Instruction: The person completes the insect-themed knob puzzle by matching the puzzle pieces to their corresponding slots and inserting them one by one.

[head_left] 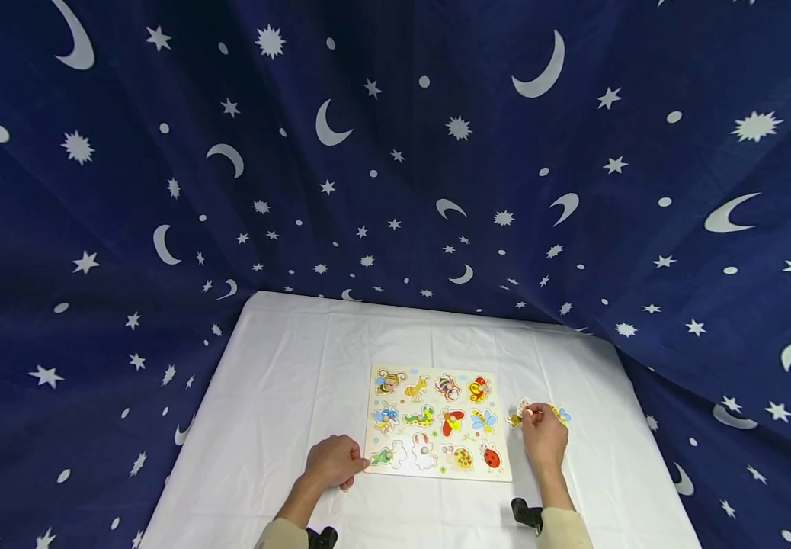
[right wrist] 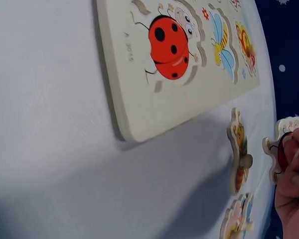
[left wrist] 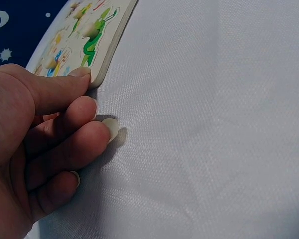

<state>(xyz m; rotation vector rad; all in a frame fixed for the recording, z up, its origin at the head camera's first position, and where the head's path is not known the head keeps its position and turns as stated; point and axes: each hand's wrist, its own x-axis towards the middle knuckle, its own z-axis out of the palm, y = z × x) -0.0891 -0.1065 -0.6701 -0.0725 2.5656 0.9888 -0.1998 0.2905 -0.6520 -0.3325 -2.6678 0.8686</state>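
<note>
In the head view, a wooden insect peg puzzle board (head_left: 430, 473) lies on the white cloth. My left hand (head_left: 332, 461) grips its near left corner, the thumb on top and the other fingers curled beside the edge. To the right of the board, my right hand (head_left: 546, 435) pinches a ladybug piece (right wrist: 283, 149), red with black spots. Its peg is hidden by the fingers. Under and beside that hand lie loose pieces, among them an orange-striped insect piece (right wrist: 239, 149) with a wooden peg. A recess with a printed ladybug (right wrist: 168, 47) shows at the board's near right corner.
Another loose piece (right wrist: 236, 219), pink and blue, lies close by in the right wrist view. Past the right hand, a blue-and-yellow winged piece (head_left: 562, 414) is partly covered. A dark blue curtain (head_left: 395, 191) with moons and stars surrounds the table.
</note>
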